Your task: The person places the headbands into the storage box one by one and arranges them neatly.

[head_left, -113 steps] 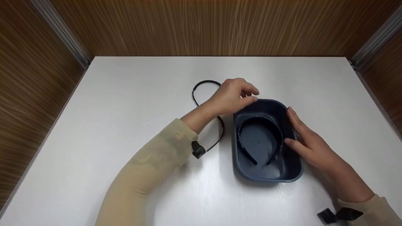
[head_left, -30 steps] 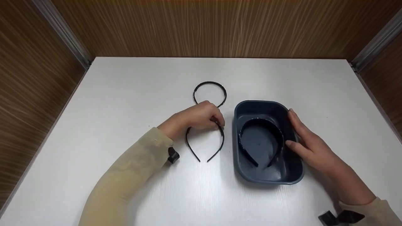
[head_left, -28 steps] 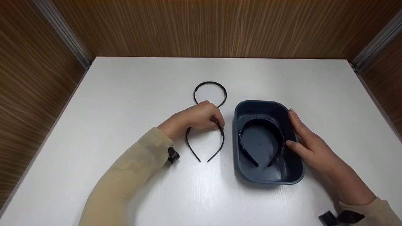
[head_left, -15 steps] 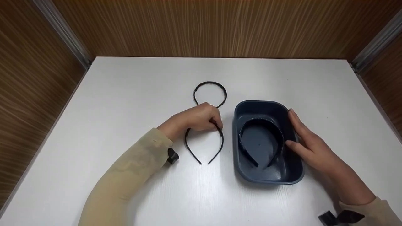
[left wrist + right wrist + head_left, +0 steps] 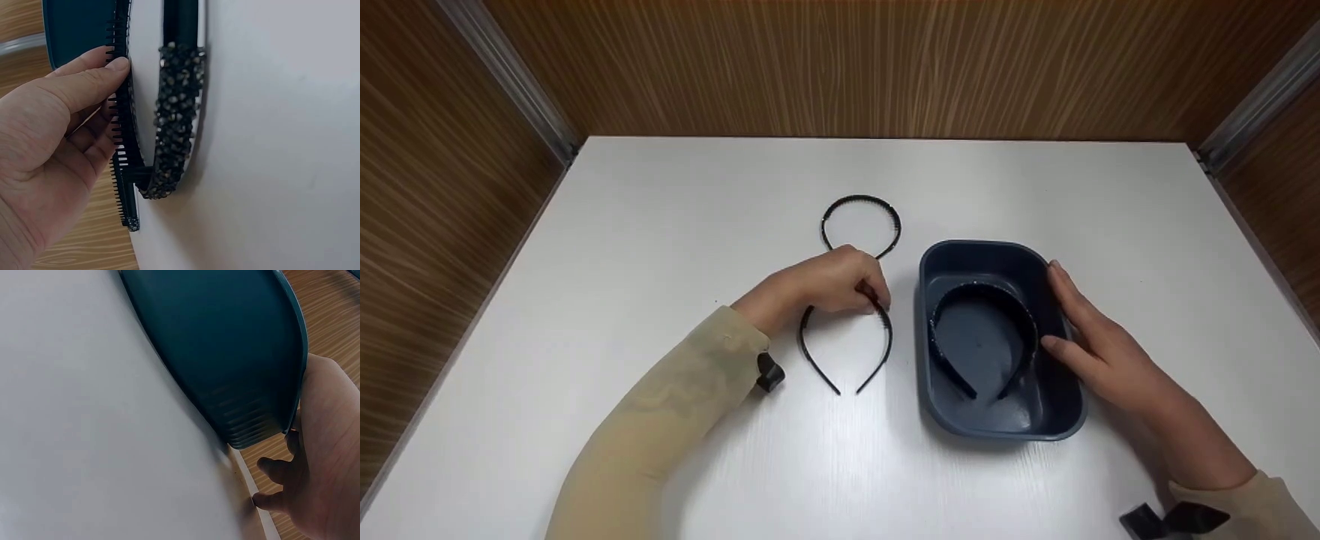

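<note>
My left hand [image 5: 829, 289] curls over the arch of the nearer thin black headband [image 5: 810, 352], which lies flat on the white table [image 5: 660, 225]. In the left wrist view my left hand [image 5: 50, 146] pinches a toothed black band [image 5: 121, 121] with a rhinestone-studded band [image 5: 177, 112] close beside it. A second thin headband [image 5: 861, 197] lies just behind the hand. The dark blue bin [image 5: 982, 244] holds a wider black headband [image 5: 982, 289]. My right hand [image 5: 1091, 345] rests flat against the bin's right wall, fingers straight.
Wood-grain walls close in the table at the back and both sides. In the right wrist view the bin's outer wall [image 5: 225, 337] fills the top and my right hand [image 5: 326, 455] sits at the right edge. A corner of the bin [image 5: 79, 22] shows in the left wrist view.
Earlier my left hand hovered at the bin's back left corner; it has since come down on the nearer headband, which slid slightly left in the last second. The right hand stayed put.
</note>
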